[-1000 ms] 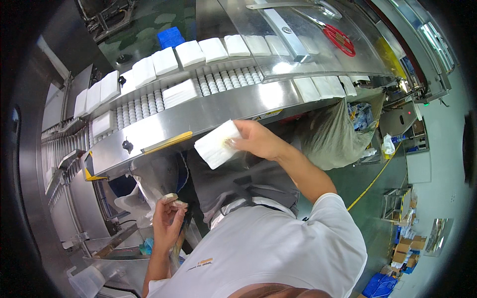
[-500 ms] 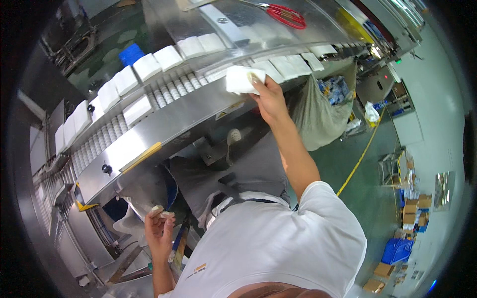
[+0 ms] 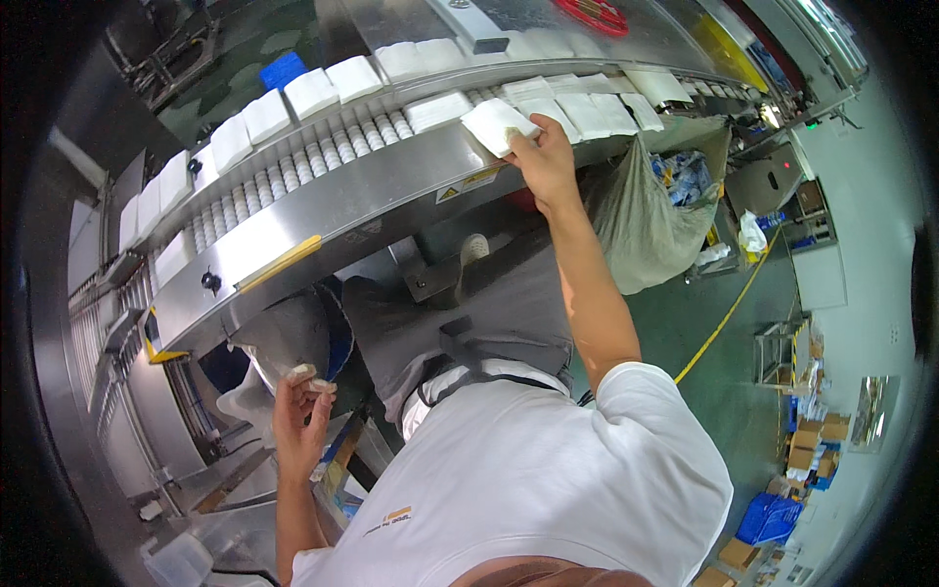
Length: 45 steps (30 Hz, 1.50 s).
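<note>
My right hand [image 3: 548, 166] grips a folded white tissue stack [image 3: 497, 127] by its right side. It is held over the near metal rail of the roller conveyor [image 3: 323, 201]. On the rollers just beyond lies another white tissue stack [image 3: 437, 112], and several more lie to the right of my hand. Low at the left, my left hand [image 3: 298, 426] is raised beside my body. Its fingers are bent and apart, with pale coverings on the fingertips, and nothing shows between them.
Beyond the rollers a row of white stacks [image 3: 264, 117] lies along a second track. Red-handled scissors [image 3: 592, 14] rest on the metal top. A cloth sack [image 3: 636, 220] filled with blue-and-white wrappers hangs at the right. A yellow strip [image 3: 279, 264] marks the conveyor's near side.
My right hand has turned the tissue stack to a slant and shifted slightly right in view. A stack on the rollers has travelled left. The whole view has shifted a little.
</note>
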Available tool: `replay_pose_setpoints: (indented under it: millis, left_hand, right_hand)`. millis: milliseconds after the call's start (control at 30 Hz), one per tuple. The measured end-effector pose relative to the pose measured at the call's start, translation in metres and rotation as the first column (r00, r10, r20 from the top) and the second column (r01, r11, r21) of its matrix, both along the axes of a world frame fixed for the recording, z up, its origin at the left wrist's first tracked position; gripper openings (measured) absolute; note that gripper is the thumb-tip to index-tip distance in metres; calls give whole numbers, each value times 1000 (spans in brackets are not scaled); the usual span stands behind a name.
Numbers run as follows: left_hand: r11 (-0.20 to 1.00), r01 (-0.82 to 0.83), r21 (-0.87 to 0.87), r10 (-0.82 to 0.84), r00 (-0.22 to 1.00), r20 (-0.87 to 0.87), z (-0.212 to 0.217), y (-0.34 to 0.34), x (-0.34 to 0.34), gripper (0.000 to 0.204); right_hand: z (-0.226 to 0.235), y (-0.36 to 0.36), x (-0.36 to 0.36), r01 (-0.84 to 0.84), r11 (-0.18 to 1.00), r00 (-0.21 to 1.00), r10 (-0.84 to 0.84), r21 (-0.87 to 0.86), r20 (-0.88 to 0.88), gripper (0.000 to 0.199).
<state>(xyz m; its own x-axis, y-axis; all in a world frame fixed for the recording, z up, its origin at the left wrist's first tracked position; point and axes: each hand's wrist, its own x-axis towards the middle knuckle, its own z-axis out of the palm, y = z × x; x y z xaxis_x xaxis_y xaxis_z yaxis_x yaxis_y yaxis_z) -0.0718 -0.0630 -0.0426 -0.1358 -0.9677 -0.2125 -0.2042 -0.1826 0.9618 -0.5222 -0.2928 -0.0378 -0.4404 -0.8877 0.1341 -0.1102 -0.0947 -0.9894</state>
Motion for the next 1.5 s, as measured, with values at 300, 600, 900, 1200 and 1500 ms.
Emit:
replay_pose_setpoints:
  millis: [300,600,900,1200,1500]
  left_hand:
    - [997,64,-37,-59,989,132,0,0,-2,35]
    - [989,149,10,-147,962,230,-2,-1,6,35]
    - [966,242,94,-259,917,302,-2,-4,11,34]
    - [967,236,100,-256,911,324,-4,-4,7,27]
    - [965,238,114,-263,898,352,-18,-4,14,26]
  right_hand:
    - [8,19,-6,-109,991,991,102,-75,-91,43]
    - [-7,24,-10,-151,956,906,33,-251,-421,29]
    - [7,46,-16,-143,974,853,31,-177,-521,30]
    - [28,59,-35,-251,967,756,161,-54,-635,33]
    - [74,-71,-141,-301,933,123,-166,-197,-978,51]
